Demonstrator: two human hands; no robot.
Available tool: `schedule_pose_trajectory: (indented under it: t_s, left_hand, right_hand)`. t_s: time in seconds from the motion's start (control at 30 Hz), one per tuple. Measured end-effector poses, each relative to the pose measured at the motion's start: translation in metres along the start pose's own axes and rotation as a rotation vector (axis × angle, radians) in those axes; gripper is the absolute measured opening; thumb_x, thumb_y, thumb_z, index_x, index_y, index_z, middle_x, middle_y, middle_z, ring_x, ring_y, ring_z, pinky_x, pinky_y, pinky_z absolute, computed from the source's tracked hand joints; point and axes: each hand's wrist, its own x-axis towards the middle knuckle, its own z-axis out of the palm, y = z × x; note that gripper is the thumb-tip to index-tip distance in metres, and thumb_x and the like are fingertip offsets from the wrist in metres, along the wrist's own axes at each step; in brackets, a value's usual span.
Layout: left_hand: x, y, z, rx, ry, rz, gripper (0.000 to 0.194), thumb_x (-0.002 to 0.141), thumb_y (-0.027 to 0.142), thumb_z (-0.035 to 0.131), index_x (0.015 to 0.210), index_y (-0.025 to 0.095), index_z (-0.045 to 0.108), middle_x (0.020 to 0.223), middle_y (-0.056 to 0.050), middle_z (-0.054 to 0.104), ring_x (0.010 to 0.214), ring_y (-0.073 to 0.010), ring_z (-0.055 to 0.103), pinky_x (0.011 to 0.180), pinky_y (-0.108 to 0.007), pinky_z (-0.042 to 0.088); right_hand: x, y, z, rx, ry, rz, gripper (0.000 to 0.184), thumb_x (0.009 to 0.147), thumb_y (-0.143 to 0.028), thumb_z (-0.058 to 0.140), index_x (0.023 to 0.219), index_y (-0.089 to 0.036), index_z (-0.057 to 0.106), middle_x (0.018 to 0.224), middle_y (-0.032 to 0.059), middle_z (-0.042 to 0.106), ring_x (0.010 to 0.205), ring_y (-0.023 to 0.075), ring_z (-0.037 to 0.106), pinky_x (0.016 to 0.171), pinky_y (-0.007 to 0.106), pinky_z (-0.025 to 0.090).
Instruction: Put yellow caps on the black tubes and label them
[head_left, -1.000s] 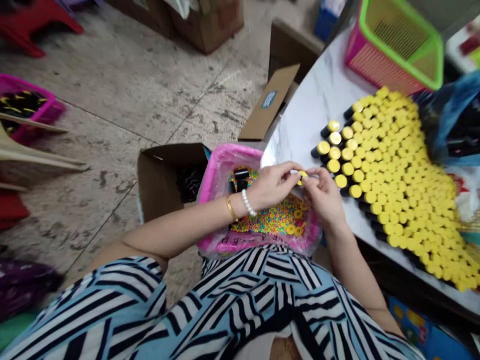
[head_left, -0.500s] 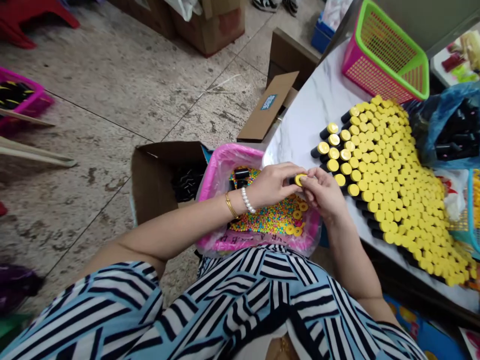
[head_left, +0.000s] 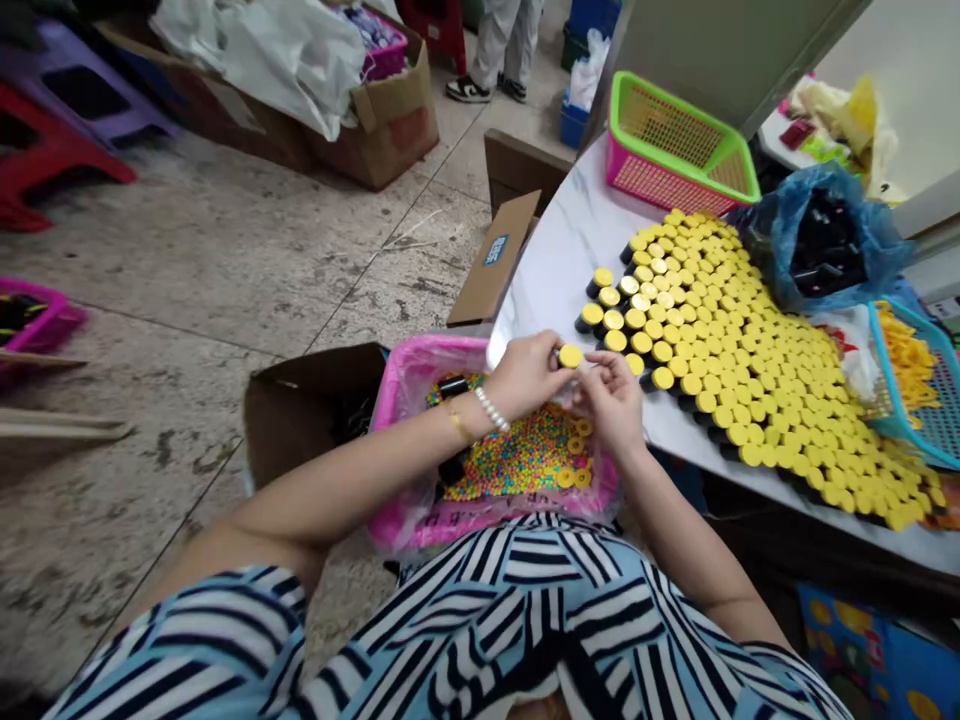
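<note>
My left hand (head_left: 529,378), with a pearl bracelet at the wrist, grips a small black tube with a yellow cap (head_left: 570,356), cap facing up. Just to its right is my right hand (head_left: 613,402), fingers bent and slightly apart beside the tube; I see nothing held in them. Both hands are over a pink basin (head_left: 394,400) lined with clear plastic. Small multicoloured beads (head_left: 517,455), several yellow rings (head_left: 576,444) and black tubes (head_left: 453,387) lie in it. To the right, many upright yellow-capped black tubes (head_left: 720,330) crowd the table.
The white marbled table (head_left: 551,240) curves beside the basin. On it are a green and pink basket (head_left: 679,150), a blue bag of black pieces (head_left: 832,240) and a blue basket (head_left: 919,370) with yellow pieces. Cardboard boxes (head_left: 300,400) stand on the floor; a person's legs (head_left: 510,45) show beyond.
The view has shifted, with more of the room at the top showing. My right fingers have come off the yellow cap and now sit just below and right of it. My left hand still grips the tube.
</note>
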Motion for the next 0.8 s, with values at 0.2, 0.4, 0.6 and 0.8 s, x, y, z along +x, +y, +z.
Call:
schedule_pose_trajectory:
  t_s: [0.2, 0.4, 0.6, 0.8]
  left_hand:
    - [0.017, 0.01, 0.024, -0.209, -0.015, -0.106, 0.035, 0.08, 0.018, 0.077, 0.112, 0.013, 0.066, 0.071, 0.001, 0.072, 0.064, -0.012, 0.066, 0.071, -0.026, 0.052]
    - [-0.039, -0.017, -0.012, -0.122, 0.075, -0.027, 0.018, 0.087, 0.027, 0.071, 0.101, 0.016, 0.072, 0.08, -0.002, 0.075, 0.065, -0.0102, 0.066, 0.066, -0.023, 0.052]
    - [-0.094, -0.069, -0.068, 0.275, -0.026, -0.23, 0.024, 0.095, 0.032, 0.056, 0.098, 0.017, 0.075, 0.08, -0.004, 0.075, 0.067, -0.0143, 0.066, 0.071, -0.028, 0.054]
    - [-0.113, -0.068, -0.05, 0.64, -0.401, -0.214, 0.029, 0.094, 0.037, 0.06, 0.113, 0.018, 0.069, 0.108, -0.012, 0.072, 0.095, -0.0265, 0.071, 0.082, -0.034, 0.053]
  right_hand:
    - [-0.057, 0.017, -0.025, -0.142, -0.012, -0.026, 0.016, 0.095, -0.037, 0.063, 0.103, -0.025, 0.058, 0.07, -0.0051, 0.059, 0.058, 0.0127, 0.063, 0.06, 0.027, 0.057]
    - [-0.09, 0.04, -0.072, -0.91, -0.166, -0.1, 0.02, 0.1, -0.034, 0.054, 0.105, -0.02, 0.067, 0.099, 0.0077, 0.074, 0.084, 0.0192, 0.071, 0.079, 0.031, 0.056]
    - [-0.073, 0.07, -0.054, -1.68, -0.354, 0.181, 0.038, 0.101, -0.043, 0.051, 0.114, -0.01, 0.063, 0.087, 0.0187, 0.072, 0.077, 0.0316, 0.074, 0.068, 0.036, 0.054]
    - [-0.058, 0.076, -0.033, -1.683, -0.475, 0.156, 0.031, 0.102, -0.033, 0.047, 0.121, -0.011, 0.058, 0.102, 0.0227, 0.072, 0.086, 0.0304, 0.075, 0.072, 0.035, 0.056]
